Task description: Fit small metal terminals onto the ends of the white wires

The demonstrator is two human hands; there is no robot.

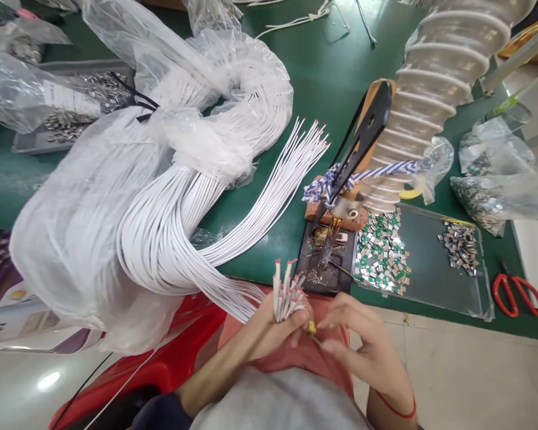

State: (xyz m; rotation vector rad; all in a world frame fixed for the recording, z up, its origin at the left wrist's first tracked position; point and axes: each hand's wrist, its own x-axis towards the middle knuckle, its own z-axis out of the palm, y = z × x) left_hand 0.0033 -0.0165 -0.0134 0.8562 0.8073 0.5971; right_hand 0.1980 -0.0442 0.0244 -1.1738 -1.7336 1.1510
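My left hand point(280, 328) is closed around a bundle of white cables point(287, 292). Their stripped ends, with reddish tips, stick up above the fist. Close by, on the fingertip side, is a small yellow piece point(312, 327), too small to name. My right hand point(356, 340) is beside it, thumb and fingers apart. A thin line runs between the yellow piece and the right thumb; whether they touch is unclear. The held cables lead back to a large coil of white cable point(161, 233), partly wrapped in clear plastic. Another fan of cable ends point(269, 203) lies on the green table.
A clamped tool point(336, 224) on a brick stands over a dark tray point(341, 278). Behind it rises a ribbed hose point(443, 71). Small metal connectors point(381, 251) lie in a shallow tray point(425, 269). Red-handled scissors point(517, 292) and bagged parts point(488, 197) are at right.
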